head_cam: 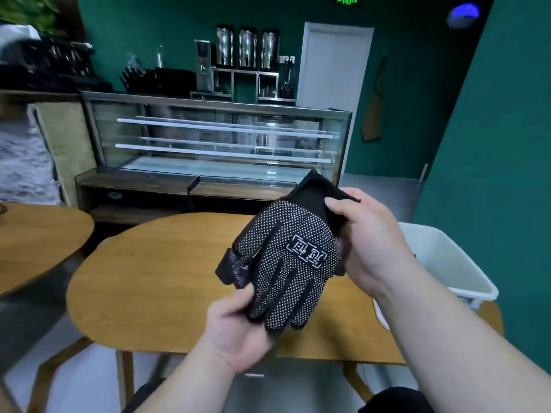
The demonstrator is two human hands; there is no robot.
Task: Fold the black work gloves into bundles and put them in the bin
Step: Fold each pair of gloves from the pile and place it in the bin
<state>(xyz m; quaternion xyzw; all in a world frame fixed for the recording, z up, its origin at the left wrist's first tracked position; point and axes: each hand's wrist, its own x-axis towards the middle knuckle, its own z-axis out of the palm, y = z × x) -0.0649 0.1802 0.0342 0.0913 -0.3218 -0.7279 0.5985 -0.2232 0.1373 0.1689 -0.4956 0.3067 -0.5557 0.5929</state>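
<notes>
Over the worktop [155, 272], left of the white bin [447, 263], we hold the black gloves [286, 257] taut in the air, probably to flatten them for folding. Their long axis runs near-far: cuff far and tilted right, fingertips near, dotted palm facing us. The right hand [366, 234] grip pinches the cuff; the left hand [235, 323] grip pinches the fingertips.

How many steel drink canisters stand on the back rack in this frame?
3, side by side on top of the metal rack behind the glass display case: left canister, middle canister, right canister. None appears hidden.
</notes>
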